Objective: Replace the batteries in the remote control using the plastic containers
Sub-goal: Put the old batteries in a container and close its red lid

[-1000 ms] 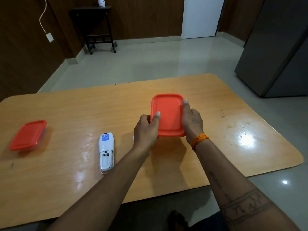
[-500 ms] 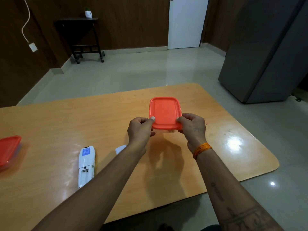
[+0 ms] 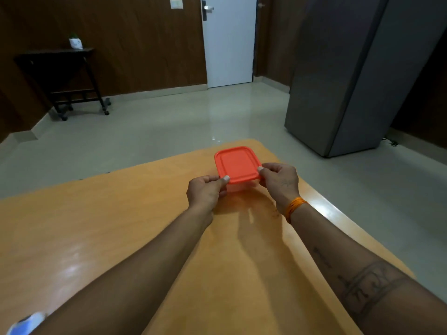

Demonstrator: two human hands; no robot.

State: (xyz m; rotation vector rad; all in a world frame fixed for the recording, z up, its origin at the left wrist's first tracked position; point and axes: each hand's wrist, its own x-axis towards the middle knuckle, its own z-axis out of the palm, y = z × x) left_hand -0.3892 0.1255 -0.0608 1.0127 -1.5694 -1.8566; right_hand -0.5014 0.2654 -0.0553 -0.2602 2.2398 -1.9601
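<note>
Orange lid (image 3: 237,164) is sitting on a clear tub (image 3: 238,187), and both hands are holding the container near the desk's (image 3: 101,228) far right corner. Left hand (image 3: 205,193) is pinching the lid's near-left corner, thumb on top, remaining fingers curled underneath. Right hand (image 3: 280,181) is pinching the near-right corner the same way. Cannot tell if the tub is touching the desk or hanging just above it.

Changes over the last second: grip has been shifting from the container's sides down to its two near corners, and the container has been travelling out toward the far edge. Camera has been swinging right, so the remote (image 3: 26,321) is now just a blurred white-and-blue sliver at the near left edge. Second container is out of frame.

Reading it as the start of the lid peel: thumbs are sitting where you'd pry. Lid is looking fully seated, so nothing is open yet. Batteries are not showing; tub contents are too hazy to call.

Task is looking early. Next move is probably needing an upward pull at one corner while the other hand is pinning the tub.
</note>
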